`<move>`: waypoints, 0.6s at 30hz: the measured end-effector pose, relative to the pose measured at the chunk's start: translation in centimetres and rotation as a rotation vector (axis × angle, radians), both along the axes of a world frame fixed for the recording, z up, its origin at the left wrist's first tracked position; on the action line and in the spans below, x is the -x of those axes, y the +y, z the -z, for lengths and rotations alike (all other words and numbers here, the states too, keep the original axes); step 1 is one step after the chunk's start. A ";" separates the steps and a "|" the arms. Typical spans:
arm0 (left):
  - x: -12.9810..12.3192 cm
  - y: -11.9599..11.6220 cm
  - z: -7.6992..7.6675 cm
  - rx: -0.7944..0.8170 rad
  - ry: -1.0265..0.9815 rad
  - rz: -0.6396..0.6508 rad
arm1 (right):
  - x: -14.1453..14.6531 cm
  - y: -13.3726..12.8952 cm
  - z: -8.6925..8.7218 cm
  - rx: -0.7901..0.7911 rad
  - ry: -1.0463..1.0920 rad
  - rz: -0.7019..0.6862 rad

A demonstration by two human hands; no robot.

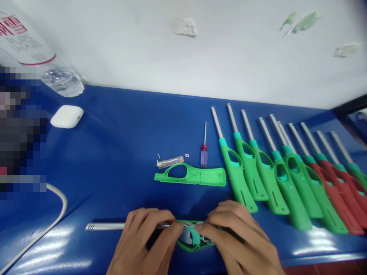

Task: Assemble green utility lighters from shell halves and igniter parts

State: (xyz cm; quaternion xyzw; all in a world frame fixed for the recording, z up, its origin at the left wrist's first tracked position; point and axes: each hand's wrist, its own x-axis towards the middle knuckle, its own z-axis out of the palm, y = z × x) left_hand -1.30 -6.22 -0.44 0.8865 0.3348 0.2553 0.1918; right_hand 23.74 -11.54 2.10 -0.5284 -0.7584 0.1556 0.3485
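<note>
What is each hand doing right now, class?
Left hand: closed on the open lighter, at its tube end.
Right hand: closed on the same lighter, at its handle end.

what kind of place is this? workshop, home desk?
Likely a small assembly or repair bench. A row of long-nosed lighters lies on the blue table, with a screwdriver and a loose green shell half. Both hands work on an opened lighter.

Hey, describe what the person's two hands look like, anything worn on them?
Both the left hand and the right hand are bare: no gloves, rings or watch visible. No sleeves reach the visible wrists. Fingernails look short and unpainted.
</note>
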 end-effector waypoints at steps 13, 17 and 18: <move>0.0 0.2 0.0 0.014 0.023 0.013 | 0.2 -0.6 0.5 0.031 -0.040 0.045; 0.0 0.4 0.0 0.012 0.014 0.020 | -0.2 -0.6 0.7 0.055 -0.055 0.022; 0.0 0.4 0.0 0.007 0.013 0.025 | -0.2 -0.5 0.7 0.058 -0.061 0.017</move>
